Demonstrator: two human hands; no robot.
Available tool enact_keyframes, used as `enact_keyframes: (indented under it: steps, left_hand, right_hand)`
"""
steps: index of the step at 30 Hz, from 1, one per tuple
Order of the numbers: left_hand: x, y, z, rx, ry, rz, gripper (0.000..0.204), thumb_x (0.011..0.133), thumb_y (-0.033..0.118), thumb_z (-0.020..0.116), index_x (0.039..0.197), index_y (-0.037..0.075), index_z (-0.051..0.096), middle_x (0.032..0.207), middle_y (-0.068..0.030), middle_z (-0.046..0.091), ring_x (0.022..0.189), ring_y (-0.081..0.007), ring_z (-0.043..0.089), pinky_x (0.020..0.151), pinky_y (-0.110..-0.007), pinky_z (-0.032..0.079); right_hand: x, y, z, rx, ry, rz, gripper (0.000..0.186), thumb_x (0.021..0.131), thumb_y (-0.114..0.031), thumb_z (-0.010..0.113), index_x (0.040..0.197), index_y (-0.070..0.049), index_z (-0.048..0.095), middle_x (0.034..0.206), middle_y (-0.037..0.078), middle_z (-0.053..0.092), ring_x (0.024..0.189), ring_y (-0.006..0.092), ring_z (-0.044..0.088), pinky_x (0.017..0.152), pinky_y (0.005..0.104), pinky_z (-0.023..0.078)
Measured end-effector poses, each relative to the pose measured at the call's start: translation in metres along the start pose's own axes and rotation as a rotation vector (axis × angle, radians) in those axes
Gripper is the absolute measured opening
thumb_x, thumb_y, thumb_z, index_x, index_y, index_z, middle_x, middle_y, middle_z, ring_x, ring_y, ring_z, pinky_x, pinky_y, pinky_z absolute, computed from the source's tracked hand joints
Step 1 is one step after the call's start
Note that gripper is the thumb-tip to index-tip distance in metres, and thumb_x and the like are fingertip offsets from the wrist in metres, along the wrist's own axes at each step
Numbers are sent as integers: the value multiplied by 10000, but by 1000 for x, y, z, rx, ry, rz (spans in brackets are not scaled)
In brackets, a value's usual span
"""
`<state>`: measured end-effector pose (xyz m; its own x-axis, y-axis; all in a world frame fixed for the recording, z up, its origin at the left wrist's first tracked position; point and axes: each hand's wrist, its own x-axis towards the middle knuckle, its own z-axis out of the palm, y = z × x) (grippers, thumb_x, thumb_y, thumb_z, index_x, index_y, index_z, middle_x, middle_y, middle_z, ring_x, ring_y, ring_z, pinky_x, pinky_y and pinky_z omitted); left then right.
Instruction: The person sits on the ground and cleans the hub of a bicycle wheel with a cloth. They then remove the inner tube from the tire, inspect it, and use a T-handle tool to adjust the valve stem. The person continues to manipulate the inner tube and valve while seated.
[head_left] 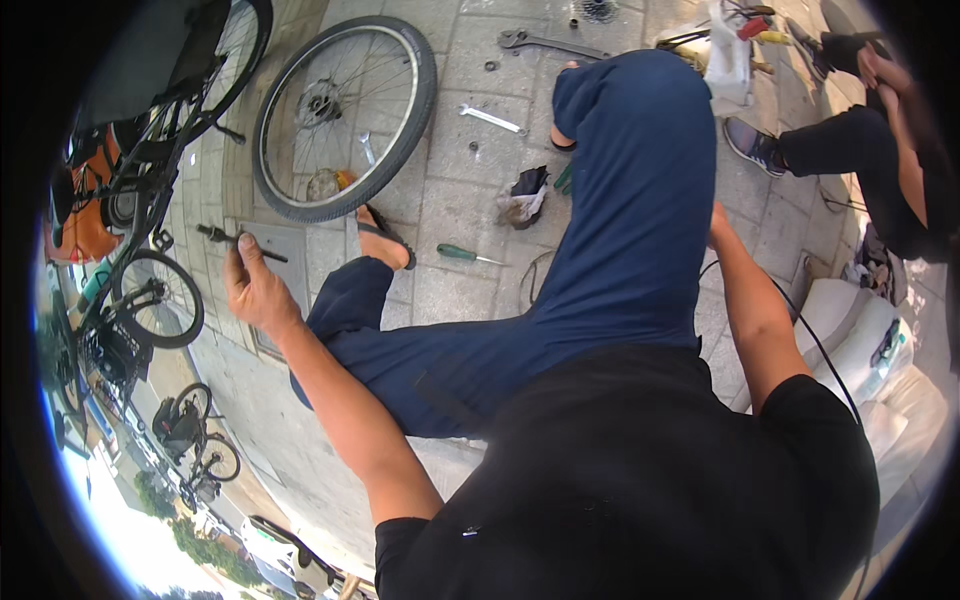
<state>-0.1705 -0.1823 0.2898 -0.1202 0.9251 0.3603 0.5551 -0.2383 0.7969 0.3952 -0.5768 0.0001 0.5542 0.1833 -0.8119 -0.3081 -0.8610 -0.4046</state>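
My left hand [257, 285] is held out to the left, its thumb and fingers closed around a dark wheel axle [215, 233]. One thick end of the axle sticks out past the fingers on the left, and a thin rod end shows on the right. My right hand [717, 222] reaches down beside my right leg; its fingers are hidden behind the leg. Beyond my left foot a bicycle wheel [420, 125] with a black tyre lies on the paving. On the ground between my feet lie a green-handled screwdriver [458, 252] and a dirty rag [524, 200].
A combination wrench [492, 119], an adjustable wrench [550, 44] and a cassette [598, 9] lie farther off. Bicycles [155, 290] stand at the left. A white container of tools [729, 60] is at the far right, near another person's shoe [752, 146].
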Motion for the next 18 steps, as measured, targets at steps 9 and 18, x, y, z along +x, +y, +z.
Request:
enact_keyframes:
  steps: [9,18]
  left_hand:
    - [17,-3,20,84,-66,34,452,1030,298,737,1248,-96,705,1164,-134,753,1041,-175,659,950,-300,514]
    - [16,40,29,62,-61,-28,462,1047,299,707,1298,-89,679,1234,-152,740,1106,-204,670,986,-325,516]
  right_hand:
    - [-11,-26,-18,143,133,-26,222,923,-266,678,915,-47,712,752,64,689,587,199,651,556,401,544]
    - [-4,29,-2,-355,84,4,407,933,-325,640,1053,43,765,980,265,763,901,404,756,820,470,595]
